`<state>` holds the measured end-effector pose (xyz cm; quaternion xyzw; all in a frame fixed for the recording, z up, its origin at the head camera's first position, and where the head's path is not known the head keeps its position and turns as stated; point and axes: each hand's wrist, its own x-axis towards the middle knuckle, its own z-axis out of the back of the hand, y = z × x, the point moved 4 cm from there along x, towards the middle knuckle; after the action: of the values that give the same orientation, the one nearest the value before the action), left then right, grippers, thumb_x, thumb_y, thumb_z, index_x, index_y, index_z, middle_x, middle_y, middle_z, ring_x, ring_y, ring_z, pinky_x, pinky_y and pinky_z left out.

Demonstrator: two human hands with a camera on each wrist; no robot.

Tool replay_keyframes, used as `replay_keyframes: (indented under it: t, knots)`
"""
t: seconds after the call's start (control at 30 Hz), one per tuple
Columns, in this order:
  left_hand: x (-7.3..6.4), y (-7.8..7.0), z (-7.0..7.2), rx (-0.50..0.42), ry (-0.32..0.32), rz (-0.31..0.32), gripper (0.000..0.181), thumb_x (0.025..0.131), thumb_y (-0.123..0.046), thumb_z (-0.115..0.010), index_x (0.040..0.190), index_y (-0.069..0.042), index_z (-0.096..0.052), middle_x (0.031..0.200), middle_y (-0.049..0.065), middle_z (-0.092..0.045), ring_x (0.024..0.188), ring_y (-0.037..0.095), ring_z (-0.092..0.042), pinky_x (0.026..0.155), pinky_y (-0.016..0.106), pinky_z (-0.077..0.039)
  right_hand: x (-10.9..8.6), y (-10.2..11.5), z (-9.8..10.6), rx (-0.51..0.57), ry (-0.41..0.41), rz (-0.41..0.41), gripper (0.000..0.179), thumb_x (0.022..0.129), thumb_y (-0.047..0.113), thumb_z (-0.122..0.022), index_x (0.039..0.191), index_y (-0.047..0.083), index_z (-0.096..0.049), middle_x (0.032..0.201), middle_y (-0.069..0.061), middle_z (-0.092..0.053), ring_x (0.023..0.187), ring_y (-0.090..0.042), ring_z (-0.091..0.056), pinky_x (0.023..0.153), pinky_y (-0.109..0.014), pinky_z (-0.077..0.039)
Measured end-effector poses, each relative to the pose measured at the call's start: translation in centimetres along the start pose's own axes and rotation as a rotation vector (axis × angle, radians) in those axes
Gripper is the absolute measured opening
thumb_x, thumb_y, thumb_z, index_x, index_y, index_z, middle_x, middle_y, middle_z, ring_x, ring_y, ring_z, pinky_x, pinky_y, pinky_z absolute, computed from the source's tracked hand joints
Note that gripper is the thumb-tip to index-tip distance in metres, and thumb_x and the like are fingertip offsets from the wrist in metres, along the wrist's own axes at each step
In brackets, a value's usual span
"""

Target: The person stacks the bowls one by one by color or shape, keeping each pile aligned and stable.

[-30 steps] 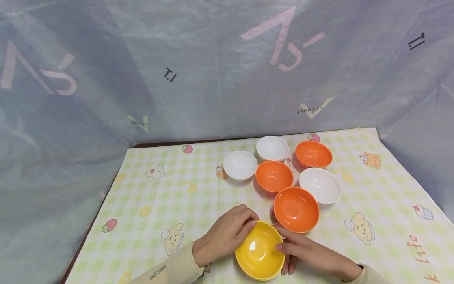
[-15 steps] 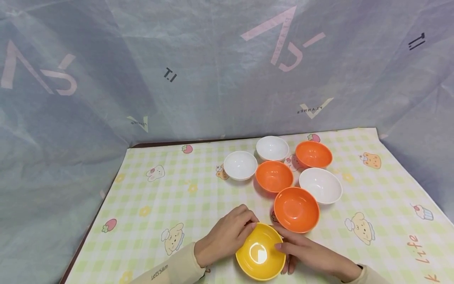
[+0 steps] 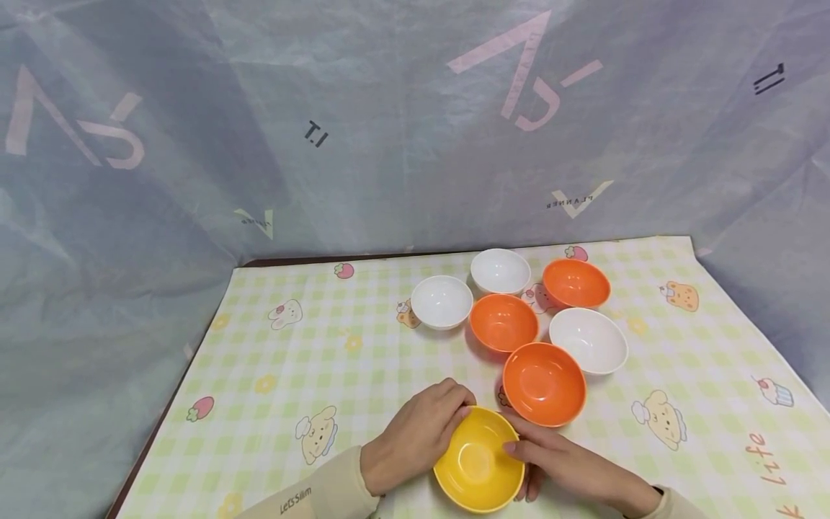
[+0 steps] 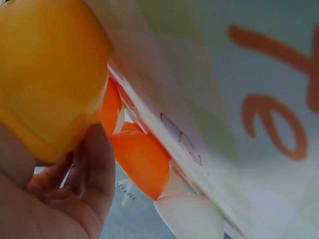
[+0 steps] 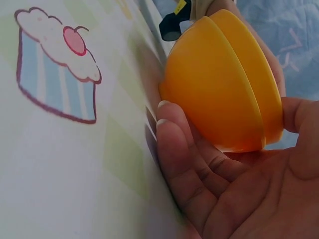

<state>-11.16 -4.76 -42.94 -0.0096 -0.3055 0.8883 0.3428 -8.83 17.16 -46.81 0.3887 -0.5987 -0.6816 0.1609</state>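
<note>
Two nested yellow bowls stand at the front of the table, and their doubled rims show in the right wrist view. My left hand grips them at the far left rim, thumb along the edge and fingers bent over the outside. On the right side, my right hand holds them, its thumb at the upper rim and its fingers curled beneath the outer wall. Just beyond my right fingertips lies an orange bowl. In the left wrist view the yellow outer wall fills the upper left corner.
Behind stand two more orange bowls, a middle orange bowl and a back orange bowl. Among them are a left white bowl, a back white bowl and a right white bowl. A patterned cloth covers the table; a grey curtain hangs behind.
The lower yellow rim that showed at the front a second ago is now hidden under the upper one. The highlight inside has shifted. Both hands keep their hold; the head view moved slightly.
</note>
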Motion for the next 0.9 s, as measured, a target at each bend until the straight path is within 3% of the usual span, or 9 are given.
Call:
replay_keyframes:
  t: [0.17,0.3,0.4,0.5,0.57,0.7,0.8,0.9]
  knots:
    - [0.0,-0.3,0.0,0.06,-0.004,-0.016,0.015,0.115,-0.021,-0.051,0.115,-0.017,-0.065,0.099,-0.009,-0.059,0.084,0.004,-0.051,0.078,0.016,-0.048,0.1,-0.1,0.0,-0.003,0.001,0.005,0.064,0.115,0.031,-0.048,0.168,0.005,-0.027,0.101,-0.013,-0.067,0.08,-0.024,-0.068,0.074,-0.028,-0.059]
    - [0.1,-0.2,0.2,0.029,0.018,0.008,0.015,0.115,-0.021,-0.052,0.115,-0.017,-0.066,0.1,-0.009,-0.061,0.085,0.003,-0.053,0.079,0.016,-0.049,0.0,-0.1,0.0,-0.003,0.002,0.005,0.065,0.115,0.031,-0.048,0.169,0.004,-0.025,0.101,-0.013,-0.067,0.08,-0.023,-0.068,0.074,-0.027,-0.059]
    - [0.0,0.1,0.6,-0.031,0.067,0.039,0.021,0.115,-0.027,-0.053,0.123,-0.014,-0.067,0.11,-0.007,-0.065,0.092,0.003,-0.058,0.085,0.019,-0.053,0.0,0.0,0.0,-0.004,0.002,-0.002,0.066,0.115,0.032,-0.048,0.169,0.004,-0.022,0.1,-0.013,-0.067,0.08,-0.023,-0.068,0.074,-0.027,-0.059]
    - [-0.2,0.5,0.9,-0.086,0.163,0.055,0.04,0.113,-0.044,-0.053,0.137,-0.014,-0.063,0.124,-0.006,-0.066,0.1,0.003,-0.061,0.091,0.023,-0.054,0.0,-0.1,-0.1,-0.005,0.003,-0.007,0.068,0.115,0.033,-0.048,0.17,0.006,-0.02,0.099,-0.013,-0.068,0.081,-0.024,-0.068,0.074,-0.027,-0.058]
    - [-0.5,0.6,1.2,-0.107,0.246,0.06,0.058,0.107,-0.058,-0.058,0.146,-0.015,-0.058,0.134,-0.007,-0.064,0.107,0.003,-0.061,0.094,0.025,-0.054,0.0,-0.1,-0.1,-0.004,0.004,-0.011,0.068,0.115,0.033,-0.048,0.171,0.008,-0.019,0.099,-0.013,-0.068,0.08,-0.024,-0.067,0.074,-0.027,-0.058]
    - [-1.1,0.7,1.6,-0.08,0.369,0.009,0.099,0.083,-0.07,-0.081,0.16,-0.019,-0.044,0.147,-0.011,-0.057,0.117,0.001,-0.058,0.096,0.026,-0.053,0.0,-0.1,0.0,-0.015,0.0,-0.008,0.068,0.115,0.033,-0.048,0.171,0.009,-0.019,0.099,-0.013,-0.068,0.08,-0.024,-0.067,0.074,-0.027,-0.058]
    - [-1.3,0.8,1.8,-0.052,0.392,-0.048,0.121,0.069,-0.067,-0.094,0.164,-0.019,-0.036,0.151,-0.011,-0.054,0.122,-0.001,-0.056,0.096,0.026,-0.053,0.0,0.0,0.0,-0.027,-0.006,-0.001,0.068,0.115,0.033,-0.049,0.171,0.009,-0.019,0.1,-0.012,-0.067,0.08,-0.024,-0.067,0.074,-0.027,-0.058]
    - [-1.2,0.7,1.7,-0.044,0.382,-0.091,0.122,0.066,-0.065,-0.097,0.162,-0.022,-0.036,0.149,-0.012,-0.054,0.121,-0.002,-0.055,0.095,0.023,-0.053,-0.1,0.2,0.0,-0.032,-0.006,0.007,0.066,0.115,0.032,-0.049,0.17,0.008,-0.022,0.102,-0.013,-0.066,0.08,-0.024,-0.067,0.074,-0.027,-0.058]
